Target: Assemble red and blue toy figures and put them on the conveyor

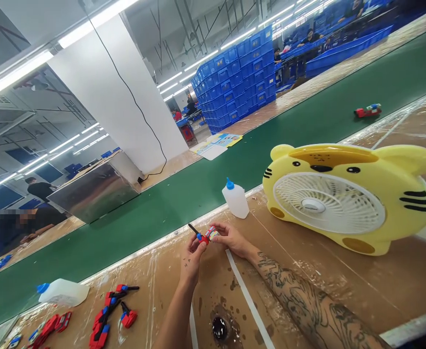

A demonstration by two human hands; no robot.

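Tattooed forearm (300, 293) nearest; both hands (191, 257) (233, 240) pinch a red piece (203, 239), perhaps two, between them.

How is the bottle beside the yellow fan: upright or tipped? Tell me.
Upright: the bottle rests on its base, its blue cap pointing up.

A conveyor belt (176, 201) and stacked crates (235, 80): a factory.
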